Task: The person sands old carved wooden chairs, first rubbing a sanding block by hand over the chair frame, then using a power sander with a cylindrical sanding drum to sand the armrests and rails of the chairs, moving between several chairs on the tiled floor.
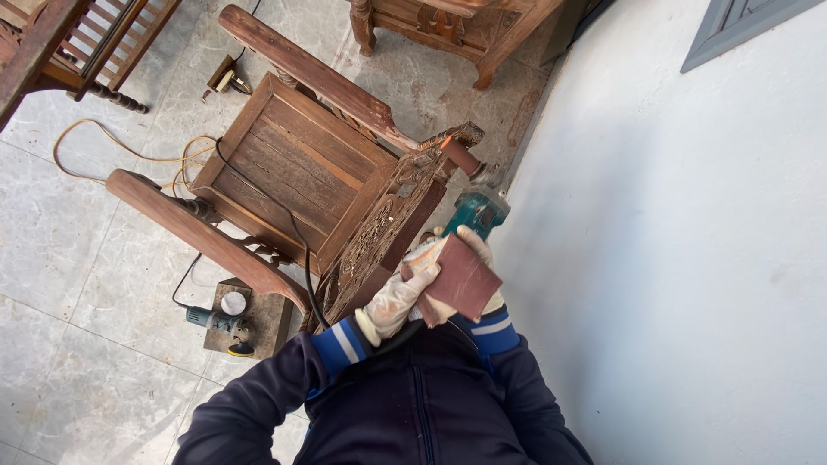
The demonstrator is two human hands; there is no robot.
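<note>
Both your gloved hands sit close against your chest, just beside the carved backrest [379, 228] of the wooden armchair [293, 164]. Your left hand [398, 297] has its grip closed on the near edge of a reddish-brown sheet of sandpaper [461, 277], pinching it flat so it can be folded or sized. Your right hand [475, 250] lies mostly behind the sheet; it seems to steady the far edge, but how its grip stands cannot be told.

A teal power tool [474, 211] hangs just beyond the sheet, near the chair's top rail, its black cord [297, 232] trailing across the seat. A second, smaller power tool [211, 319] rests on a small board [267, 320] on the tiled floor [77, 258], parked at the chair's front corner, within reach. A yellow cable [112, 146] loops on the floor past the armrest.
</note>
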